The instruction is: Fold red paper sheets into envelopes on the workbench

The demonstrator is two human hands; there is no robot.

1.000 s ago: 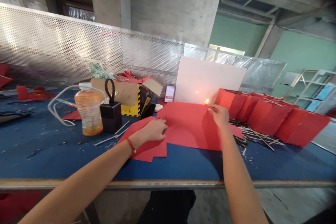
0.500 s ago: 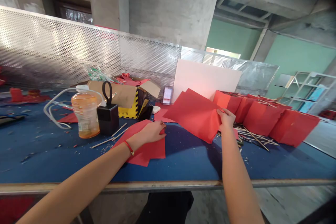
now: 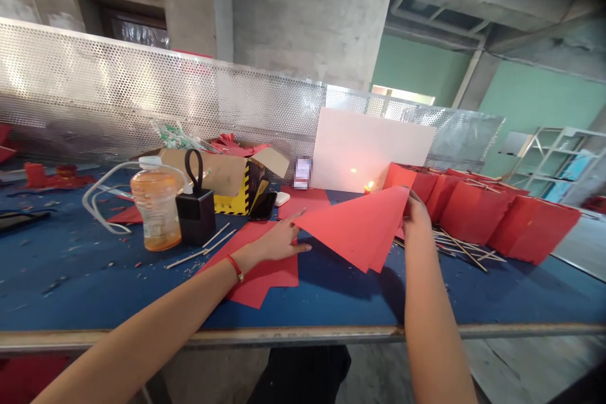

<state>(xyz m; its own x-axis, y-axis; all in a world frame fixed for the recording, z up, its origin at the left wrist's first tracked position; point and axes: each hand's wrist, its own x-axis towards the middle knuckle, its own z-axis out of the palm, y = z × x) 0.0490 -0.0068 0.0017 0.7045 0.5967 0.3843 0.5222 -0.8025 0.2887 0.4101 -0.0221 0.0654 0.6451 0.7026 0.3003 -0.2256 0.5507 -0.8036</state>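
Note:
My right hand is closed on the right edge of red paper sheets, which it holds up tilted above the table. At least two lower corners show, slightly apart. My left hand is open, its index finger stretched out and its thumb apart, close to the left corner of the held paper. Whether a fingertip touches that corner, I cannot tell. Beneath my left hand and wrist, more red sheets lie flat on the blue table. Another red sheet lies farther back.
A lit flame burns before a white board. Red paper bags and thin sticks are at right. On the left stand an orange bottle, a black power bank and a cardboard box. A phone lies nearby.
The held paper has tilted and come down a little, uncovering the flame behind it. My left hand has stretched its fingers toward the paper's left corner.

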